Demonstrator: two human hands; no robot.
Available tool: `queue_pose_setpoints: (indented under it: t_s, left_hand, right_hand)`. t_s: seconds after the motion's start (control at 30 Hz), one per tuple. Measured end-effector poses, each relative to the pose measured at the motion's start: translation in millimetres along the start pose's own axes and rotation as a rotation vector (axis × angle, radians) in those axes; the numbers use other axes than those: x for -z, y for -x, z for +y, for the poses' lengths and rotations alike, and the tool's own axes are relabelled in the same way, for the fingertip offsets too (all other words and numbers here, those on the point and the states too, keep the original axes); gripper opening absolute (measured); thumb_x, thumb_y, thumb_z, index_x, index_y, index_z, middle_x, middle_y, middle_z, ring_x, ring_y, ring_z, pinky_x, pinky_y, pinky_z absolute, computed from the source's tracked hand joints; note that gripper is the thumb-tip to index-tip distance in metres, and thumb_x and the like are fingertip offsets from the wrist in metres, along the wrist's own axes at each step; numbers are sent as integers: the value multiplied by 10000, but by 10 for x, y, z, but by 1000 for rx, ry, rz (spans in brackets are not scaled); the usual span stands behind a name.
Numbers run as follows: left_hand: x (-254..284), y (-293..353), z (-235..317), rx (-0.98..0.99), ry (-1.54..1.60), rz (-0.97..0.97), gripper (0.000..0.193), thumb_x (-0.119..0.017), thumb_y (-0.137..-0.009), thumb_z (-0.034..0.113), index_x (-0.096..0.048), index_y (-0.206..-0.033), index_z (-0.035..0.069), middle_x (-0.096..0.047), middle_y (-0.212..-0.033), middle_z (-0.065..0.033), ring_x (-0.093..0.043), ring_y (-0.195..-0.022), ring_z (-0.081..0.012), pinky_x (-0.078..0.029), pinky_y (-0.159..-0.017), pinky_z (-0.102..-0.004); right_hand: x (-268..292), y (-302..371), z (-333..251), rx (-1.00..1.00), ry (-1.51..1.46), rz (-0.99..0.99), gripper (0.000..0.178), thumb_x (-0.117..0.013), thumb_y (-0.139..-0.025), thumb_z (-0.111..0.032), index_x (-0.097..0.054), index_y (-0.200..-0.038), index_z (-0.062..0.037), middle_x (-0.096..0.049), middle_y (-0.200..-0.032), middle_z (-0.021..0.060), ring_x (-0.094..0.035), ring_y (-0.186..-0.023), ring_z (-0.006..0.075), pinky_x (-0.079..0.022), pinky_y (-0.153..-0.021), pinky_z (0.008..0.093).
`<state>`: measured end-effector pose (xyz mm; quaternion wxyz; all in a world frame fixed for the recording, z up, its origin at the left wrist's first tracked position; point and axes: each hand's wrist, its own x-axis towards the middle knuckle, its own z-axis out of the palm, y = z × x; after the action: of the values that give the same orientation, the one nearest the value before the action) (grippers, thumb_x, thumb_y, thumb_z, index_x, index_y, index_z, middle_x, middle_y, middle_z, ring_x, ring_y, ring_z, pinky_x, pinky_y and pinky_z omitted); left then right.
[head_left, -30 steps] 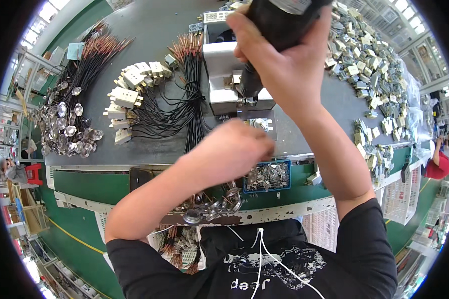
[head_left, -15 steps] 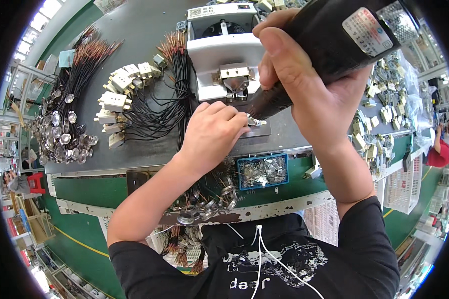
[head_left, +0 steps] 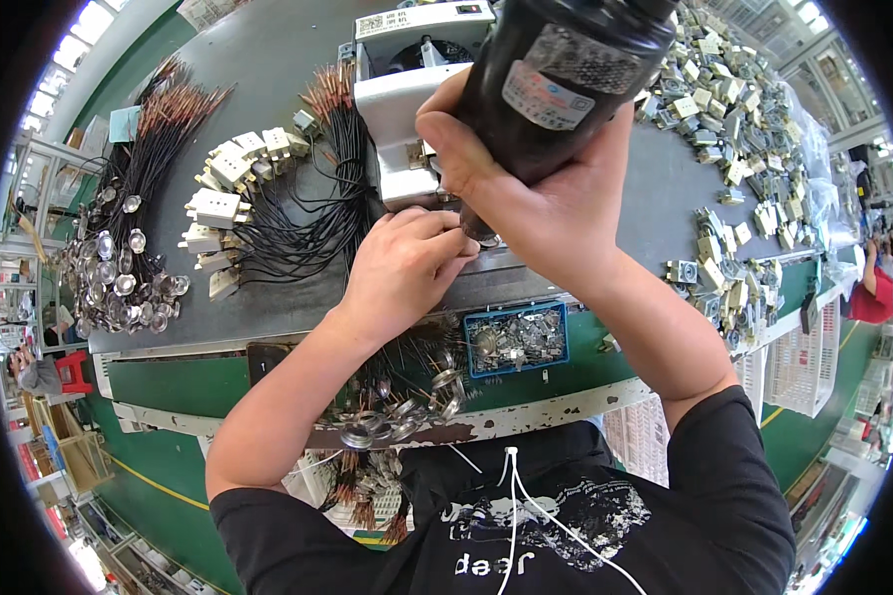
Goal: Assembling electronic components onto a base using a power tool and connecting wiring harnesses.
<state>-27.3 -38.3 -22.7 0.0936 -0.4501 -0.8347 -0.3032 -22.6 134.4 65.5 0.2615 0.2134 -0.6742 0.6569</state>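
Note:
My right hand (head_left: 561, 218) is wrapped round a black electric screwdriver (head_left: 501, 109), which is held nearly upright with its tip pointing down at the bench. Close against that tip, my left hand (head_left: 405, 260) has its fingers pinched together over a small metal fixture (head_left: 494, 260); what they hold is hidden behind the fingers and the tool. Just beyond both hands stands a white bench machine (head_left: 395, 104), partly covered by the screwdriver. To the left of it lies a bundle of black wires (head_left: 349, 174) with cream plug-like blocks (head_left: 215, 208) at some ends.
A blue bin (head_left: 567, 342) of small metal parts sits at the bench's front edge. Metal rings (head_left: 402, 412) on wires hang beside it. Another wire bundle (head_left: 159, 149) lies far left. Cream and grey blocks (head_left: 724, 109) are heaped on the right.
The screwdriver and my right hand have moved left, and the tool has tilted more upright. My left hand stays by the tip. The whole view has shifted slightly.

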Motion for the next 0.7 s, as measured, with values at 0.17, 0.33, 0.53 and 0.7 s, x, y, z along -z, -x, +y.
queue_pose_setpoints:
  t_s: [0.17,0.33,0.53,0.7]
  left_hand:
    - [-9,2,9,5,-45,-5,109,-767,-787,111,-713,-882,110,-691,-1002,-14,-663,-904,-238,-524,-824,-402]
    - [16,-31,12,1,11,-13,103,-764,-785,101,-702,-867,95,-683,-982,-25,-662,-906,-238,-523,-821,-405]
    - [-33,-35,24,127,61,-25,149,-768,-820,136,-658,-848,39,-682,-965,-94,-672,-912,-301,-538,-821,-435]
    - [30,-128,27,225,-8,-184,241,-740,-887,228,-656,-953,11,-694,-946,-143,-682,-958,-353,-557,-834,-459]
  right_hand:
    - [-247,-24,128,135,-174,201,231,-790,-851,70,-631,-1007,7,-715,-826,58,-672,-675,100,-544,-601,238]
    - [-144,-14,-40,81,0,24,626,-739,-899,42,-422,-1438,0,-586,-1304,141,-613,-1159,178,-508,-948,305]
    - [38,-119,139,-115,-32,-246,403,-786,-828,99,-537,-1129,-1,-713,-899,84,-682,-704,125,-565,-604,267]
    - [-95,38,151,-22,-175,-90,342,-777,-844,93,-564,-1098,8,-711,-890,83,-659,-673,114,-546,-579,260]
